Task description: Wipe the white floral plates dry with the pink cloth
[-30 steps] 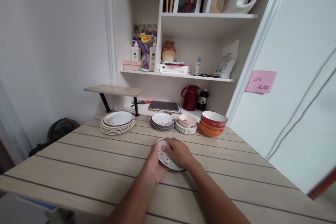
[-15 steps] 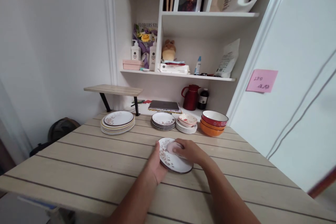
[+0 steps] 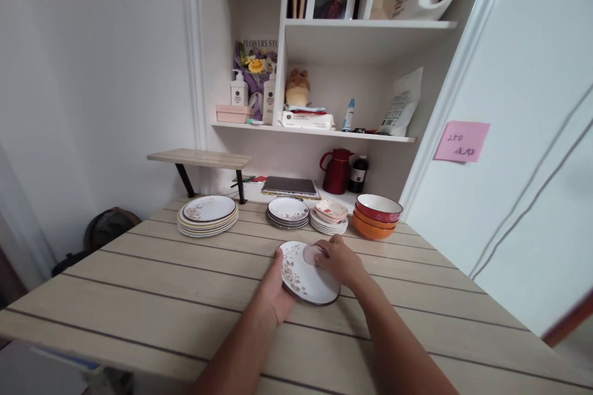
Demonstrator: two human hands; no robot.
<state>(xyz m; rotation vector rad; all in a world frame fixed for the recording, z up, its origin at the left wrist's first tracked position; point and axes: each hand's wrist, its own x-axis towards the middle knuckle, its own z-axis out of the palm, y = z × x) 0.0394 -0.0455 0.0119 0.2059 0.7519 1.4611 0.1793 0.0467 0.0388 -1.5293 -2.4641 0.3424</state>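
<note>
A white plate [image 3: 308, 281] with a dark rim and a brown floral pattern is tilted above the table in front of me. My left hand [image 3: 277, 290] grips its left edge, thumb on the rim and fingers underneath. My right hand [image 3: 340, 261] presses a pale pink pad [image 3: 311, 254], perhaps a sponge or folded cloth, against the plate's upper right face. Most of the pad lies under the fingers. Just beyond the plate stand a stack of small dark-rimmed plates [image 3: 288, 210] and a stack of small white dishes [image 3: 330, 224] topped by a pinkish square bowl [image 3: 330, 210].
A stack of larger plates [image 3: 208, 210] stands at the left, near a small raised wooden shelf [image 3: 199, 158]. Red and orange bowls [image 3: 377, 217] are stacked at the right. Behind are a dark flat folder [image 3: 291, 185], a red jug [image 3: 336, 171] and a dark bottle [image 3: 358, 174].
My right hand has slid the pink pad to the right and slightly up across the plate. The left hand and the plate have hardly moved.
</note>
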